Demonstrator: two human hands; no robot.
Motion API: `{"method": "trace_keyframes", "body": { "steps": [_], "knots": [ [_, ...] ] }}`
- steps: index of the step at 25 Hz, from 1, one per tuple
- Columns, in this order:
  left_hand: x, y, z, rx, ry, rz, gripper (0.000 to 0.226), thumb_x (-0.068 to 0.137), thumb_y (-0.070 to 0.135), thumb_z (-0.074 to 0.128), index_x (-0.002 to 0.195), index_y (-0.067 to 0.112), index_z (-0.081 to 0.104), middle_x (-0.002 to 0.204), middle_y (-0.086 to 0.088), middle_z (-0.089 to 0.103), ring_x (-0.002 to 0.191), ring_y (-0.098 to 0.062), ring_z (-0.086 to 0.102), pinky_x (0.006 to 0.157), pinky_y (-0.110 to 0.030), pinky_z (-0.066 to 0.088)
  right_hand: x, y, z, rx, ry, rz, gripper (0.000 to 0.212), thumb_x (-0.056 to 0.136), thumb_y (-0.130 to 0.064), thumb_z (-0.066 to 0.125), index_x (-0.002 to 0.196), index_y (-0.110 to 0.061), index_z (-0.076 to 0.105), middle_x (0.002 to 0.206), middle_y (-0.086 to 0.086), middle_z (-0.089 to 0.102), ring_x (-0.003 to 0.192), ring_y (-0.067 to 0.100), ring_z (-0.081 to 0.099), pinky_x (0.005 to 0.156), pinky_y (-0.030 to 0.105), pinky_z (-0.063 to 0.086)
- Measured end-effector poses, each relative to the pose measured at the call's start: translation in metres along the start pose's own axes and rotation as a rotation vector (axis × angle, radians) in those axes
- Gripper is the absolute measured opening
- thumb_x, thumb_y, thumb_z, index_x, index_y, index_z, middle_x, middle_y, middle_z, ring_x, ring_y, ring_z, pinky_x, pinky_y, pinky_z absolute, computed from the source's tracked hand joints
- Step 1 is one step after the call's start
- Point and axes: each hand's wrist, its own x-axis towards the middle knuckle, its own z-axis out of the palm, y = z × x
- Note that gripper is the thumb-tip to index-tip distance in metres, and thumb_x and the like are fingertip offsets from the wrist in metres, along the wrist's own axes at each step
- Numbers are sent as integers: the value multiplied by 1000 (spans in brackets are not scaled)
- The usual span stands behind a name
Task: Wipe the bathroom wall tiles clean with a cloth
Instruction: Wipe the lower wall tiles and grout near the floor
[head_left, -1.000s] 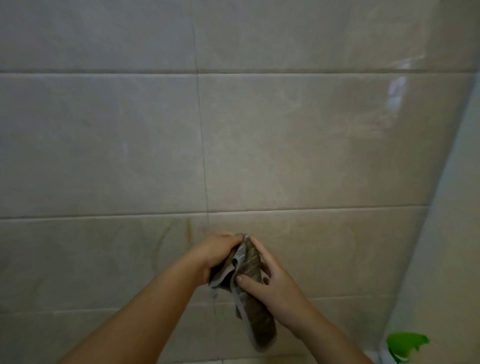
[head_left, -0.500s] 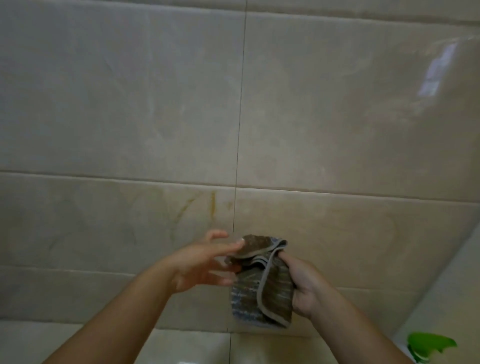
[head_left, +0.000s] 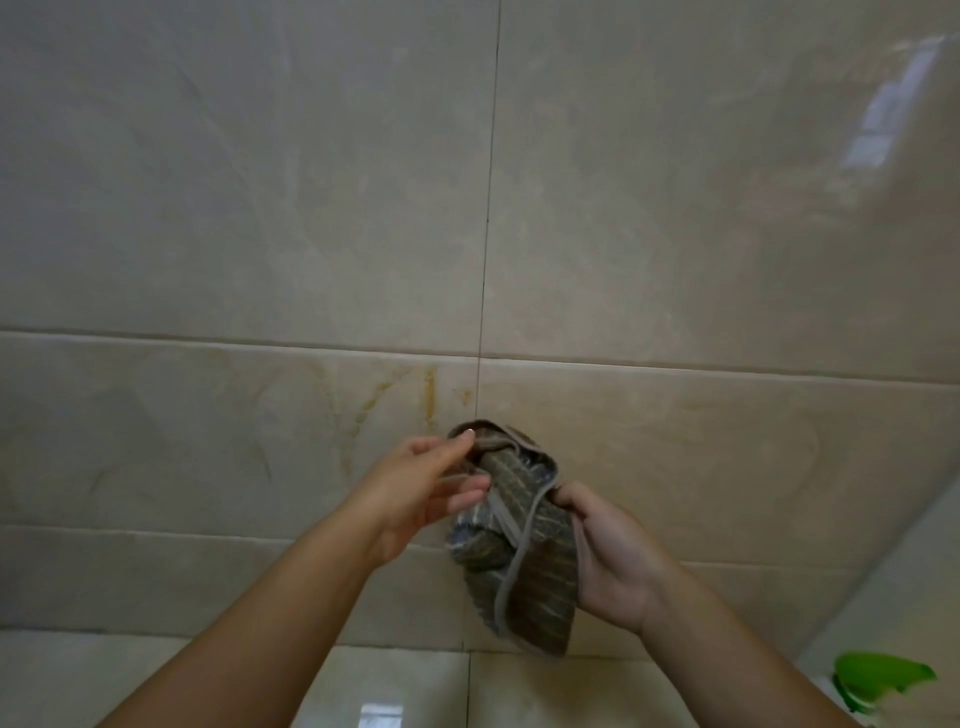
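Observation:
A brown striped cloth (head_left: 524, 551) with a pale hem hangs bunched between both hands, in front of the beige wall tiles (head_left: 260, 208). My right hand (head_left: 608, 556) grips its right side, fingers curled behind the fabric. My left hand (head_left: 421, 488) pinches the cloth's upper left fold between thumb and fingertips. Yellowish streaks (head_left: 415, 395) mark the tile just above and left of the cloth, near the vertical grout line.
A green spray-bottle top (head_left: 878, 675) shows at the bottom right corner. A side wall (head_left: 909, 561) meets the tiled wall on the right. Glossy floor tiles (head_left: 384, 691) lie below the wall.
The view has tilted down and left, bringing the floor in. The cloth has been shifted from a tight twist into a looser bundle, with my right hand moved to its right side.

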Motion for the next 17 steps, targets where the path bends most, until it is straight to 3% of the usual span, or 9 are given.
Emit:
{"method": "trace_keyframes", "body": {
  "steps": [1,3,5,6,8,10,12,14,17],
  "knots": [
    [1,-2,0,58,34,40,47,88,21,73,125,12,44,96,-11,72,82,-23,74,68,-32,62,0,-1,1,35,-35,-1,45,93,-20,40,121,6,63,123,29,61,99,37,62,95,45,48],
    [0,-4,-1,451,114,214,35,86,30,76,107,22,48,109,-4,63,94,-19,70,74,-31,58,0,0,2,60,-83,-9,50,88,-22,43,126,6,60,128,30,57,110,38,57,103,48,44],
    [-7,-8,5,813,128,365,21,87,42,70,83,26,58,105,7,56,100,-11,62,68,-18,45,-2,-1,1,90,-118,-42,54,87,-29,44,127,4,60,131,30,56,119,39,52,109,50,37],
    [-11,-10,8,882,117,401,22,88,46,67,78,29,60,102,11,53,101,-9,60,66,-13,39,-4,-2,2,83,-136,-75,55,88,-34,45,126,1,61,131,30,56,121,39,51,111,50,35],
    [-15,-13,13,949,80,439,20,85,55,66,82,36,62,103,16,49,100,-2,55,65,-9,36,-7,-3,5,14,-121,-161,53,90,-44,50,122,-5,66,125,26,62,118,38,56,110,51,37],
    [-16,-18,15,1002,40,472,22,82,55,69,91,37,62,105,16,49,96,2,53,66,-10,37,-7,-2,9,-65,-38,-242,45,88,-38,59,118,-5,68,115,22,68,111,36,63,105,50,44],
    [-14,-22,16,942,49,486,15,83,41,75,88,32,65,101,10,54,90,1,56,68,-12,41,-4,0,10,-87,39,-264,36,93,-27,57,117,-2,65,108,22,71,105,35,67,100,49,48],
    [-13,-18,16,733,-3,416,3,87,29,73,86,29,71,94,5,66,85,-5,63,72,-16,47,-7,-3,7,-104,79,-259,34,99,-24,46,117,-2,63,106,21,71,102,34,67,93,46,51],
    [-12,-8,12,435,-37,262,11,95,25,64,97,30,74,91,7,75,90,-10,69,79,-25,50,-14,-19,-3,-50,84,-255,40,101,-27,39,121,-1,60,107,22,70,99,33,65,85,42,50]
  ]
}}
